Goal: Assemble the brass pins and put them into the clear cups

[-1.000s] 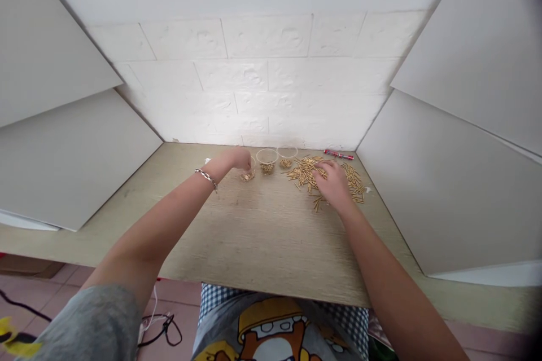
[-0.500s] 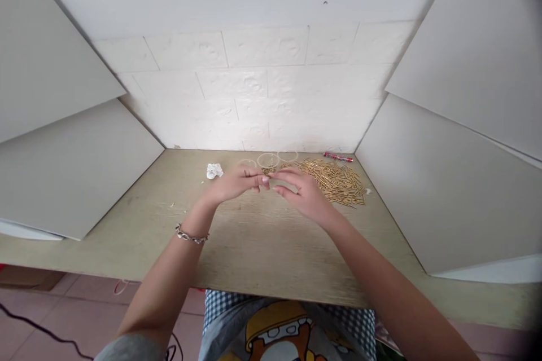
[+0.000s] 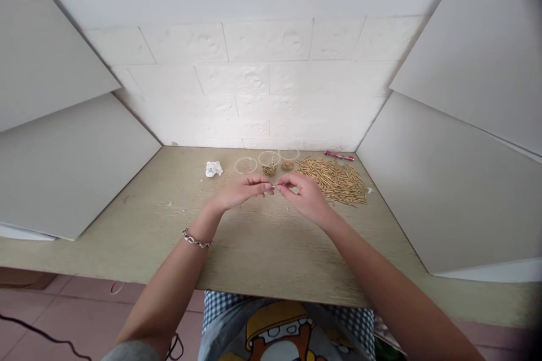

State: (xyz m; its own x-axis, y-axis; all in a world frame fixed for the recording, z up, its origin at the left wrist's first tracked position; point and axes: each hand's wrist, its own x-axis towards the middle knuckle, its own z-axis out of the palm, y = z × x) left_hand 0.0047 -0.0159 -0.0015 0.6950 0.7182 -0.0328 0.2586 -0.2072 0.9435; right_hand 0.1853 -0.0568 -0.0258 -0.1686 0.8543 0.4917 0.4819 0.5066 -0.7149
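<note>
White brick-pattern wall panel [image 3: 266, 96] behind, grey side boards [image 3: 63, 169] angled in at left and right, pale wood-grain desk [image 3: 271, 248] below. Most brass pins [image 3: 332, 180] still in a loose heap at back right of desk; only small lots in middle clear plastic cup [image 3: 269, 160] and right clear plastic cup [image 3: 288, 155]. Left clear plastic cup [image 3: 246, 165] apparently bare, hard to tell from this view. Both hands off the heap, raised over mid-desk, fingertips nearly meeting just in front of cups. R hand [image 3: 305, 198]: thumb + forefinger closed in a pinch, tiny brass pin [image 3: 274, 186] btwn tips. L hand [image 3: 239, 192]: fingers loosely curled, tips just beside same pin, grip unclear. Silver chain bracelet [image 3: 197, 240] on L wrist. Crumpled white tissue [image 3: 214, 168] left of cups, red marker [image 3: 339, 155] behind heap.
</note>
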